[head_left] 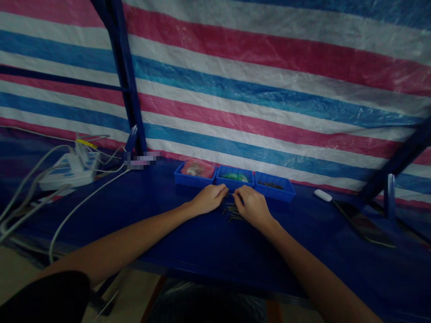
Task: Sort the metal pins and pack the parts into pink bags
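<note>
A: What are the two hands doing?

B: They meet over the blue bench [202,246]. The left hand [209,198] has its fingers drawn together, pinching one end of a thin piece [230,194]. The right hand [253,207] pinches the other end, its thumb and fingers closed too.

A: So the thin piece sits in the gap between them?

B: Yes, bridging the fingertips. It's small and dim there, so I can't say for certain what it is.

A: And below it?

B: A loose pile of slim rods [235,211] on the bench, just beside the right hand, some lying roughly side by side, a few at odd angles.

A: What stands behind the hands?

B: Three blue trays in a row. The left tray [193,180] holds a pinkish bag [198,168], the middle tray [232,183] something green [234,176], the right tray [276,193] dark slim pieces [271,185].

A: Anything farther out?

B: On the right, a white rounded case [323,195] near a dark flat device [363,224]. On the left, a white power strip [67,172] with cables. A striped sheet [269,89] hangs behind everything.
</note>
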The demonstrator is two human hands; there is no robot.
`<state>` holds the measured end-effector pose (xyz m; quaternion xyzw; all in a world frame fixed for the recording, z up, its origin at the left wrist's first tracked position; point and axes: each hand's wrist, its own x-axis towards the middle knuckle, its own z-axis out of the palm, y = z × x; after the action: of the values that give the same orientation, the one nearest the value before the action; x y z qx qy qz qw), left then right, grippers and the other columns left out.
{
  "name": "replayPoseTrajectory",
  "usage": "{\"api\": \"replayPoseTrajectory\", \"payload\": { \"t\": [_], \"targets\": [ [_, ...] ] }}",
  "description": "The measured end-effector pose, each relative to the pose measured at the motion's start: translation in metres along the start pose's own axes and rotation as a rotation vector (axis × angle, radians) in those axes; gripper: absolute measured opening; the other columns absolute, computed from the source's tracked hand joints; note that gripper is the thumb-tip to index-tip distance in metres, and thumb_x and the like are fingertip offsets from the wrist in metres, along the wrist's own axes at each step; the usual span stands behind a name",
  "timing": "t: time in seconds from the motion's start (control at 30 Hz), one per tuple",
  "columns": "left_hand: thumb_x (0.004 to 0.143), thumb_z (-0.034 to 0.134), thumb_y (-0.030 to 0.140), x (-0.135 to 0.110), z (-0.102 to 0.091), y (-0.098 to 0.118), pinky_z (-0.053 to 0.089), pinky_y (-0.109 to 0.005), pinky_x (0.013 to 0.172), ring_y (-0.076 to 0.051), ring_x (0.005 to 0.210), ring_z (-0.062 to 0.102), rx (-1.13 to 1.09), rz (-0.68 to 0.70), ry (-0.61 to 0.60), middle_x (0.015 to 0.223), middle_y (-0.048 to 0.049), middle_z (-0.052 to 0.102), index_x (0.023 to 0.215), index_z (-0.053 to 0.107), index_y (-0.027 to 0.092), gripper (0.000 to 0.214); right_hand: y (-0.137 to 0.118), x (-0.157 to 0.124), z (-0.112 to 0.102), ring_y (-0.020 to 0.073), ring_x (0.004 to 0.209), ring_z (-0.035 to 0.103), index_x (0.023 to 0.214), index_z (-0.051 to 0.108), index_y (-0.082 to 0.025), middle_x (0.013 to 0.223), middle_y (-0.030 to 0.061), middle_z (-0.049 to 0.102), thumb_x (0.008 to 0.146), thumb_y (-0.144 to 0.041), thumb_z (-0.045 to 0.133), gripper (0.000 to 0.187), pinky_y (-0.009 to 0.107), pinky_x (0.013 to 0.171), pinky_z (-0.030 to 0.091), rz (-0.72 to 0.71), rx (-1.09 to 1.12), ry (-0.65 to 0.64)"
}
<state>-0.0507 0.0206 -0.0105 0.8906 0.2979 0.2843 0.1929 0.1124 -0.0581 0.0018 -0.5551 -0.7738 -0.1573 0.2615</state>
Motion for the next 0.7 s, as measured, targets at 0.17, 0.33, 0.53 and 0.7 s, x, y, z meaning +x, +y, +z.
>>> {"api": "replayPoseTrajectory", "payload": {
  "t": [0.17, 0.33, 0.53, 0.7],
  "targets": [
    [0.094, 0.033, 0.031, 0.0, -0.003, 0.003, 0.036, -0.023, 0.056, -0.012, 0.056, 0.054, -0.036, 0.009, -0.037, 0.061, 0.0007, 0.057, 0.071, 0.049, 0.017, 0.031, 0.001, 0.0, -0.002, 0.0182, 0.077, 0.059, 0.083, 0.059, -0.019, 0.08, 0.0052, 0.063, 0.091, -0.022, 0.044, 0.017, 0.028, 0.068, 0.041, -0.023, -0.004, 0.024],
    [0.093, 0.033, 0.028, 0.0, -0.005, 0.005, 0.034, -0.022, 0.055, -0.011, 0.055, 0.051, -0.067, 0.013, -0.036, 0.06, 0.0019, 0.054, 0.07, 0.048, 0.017, 0.029, -0.004, -0.001, -0.002, 0.0182, 0.076, 0.058, 0.083, 0.059, -0.018, 0.079, 0.006, 0.063, 0.092, -0.022, 0.041, 0.02, 0.028, 0.068, 0.04, -0.056, -0.041, 0.016],
    [0.088, 0.036, 0.021, 0.002, -0.007, 0.005, 0.03, -0.022, 0.053, -0.009, 0.053, 0.041, -0.092, 0.061, -0.045, 0.055, 0.0043, 0.044, 0.065, 0.044, 0.017, 0.025, -0.015, -0.002, -0.005, 0.0197, 0.074, 0.056, 0.083, 0.059, -0.016, 0.079, 0.0077, 0.061, 0.093, -0.02, 0.038, 0.024, 0.03, 0.066, 0.037, -0.106, -0.175, 0.024],
    [0.092, 0.033, 0.028, 0.0, -0.002, 0.01, 0.029, -0.022, 0.052, -0.009, 0.053, 0.04, -0.094, 0.059, 0.007, 0.055, 0.0041, 0.042, 0.063, 0.041, 0.017, 0.032, -0.016, -0.002, -0.007, 0.019, 0.075, 0.056, 0.084, 0.059, -0.017, 0.081, 0.0066, 0.063, 0.09, -0.023, 0.044, 0.018, 0.029, 0.065, 0.038, -0.076, -0.204, -0.007]
  ]
}}
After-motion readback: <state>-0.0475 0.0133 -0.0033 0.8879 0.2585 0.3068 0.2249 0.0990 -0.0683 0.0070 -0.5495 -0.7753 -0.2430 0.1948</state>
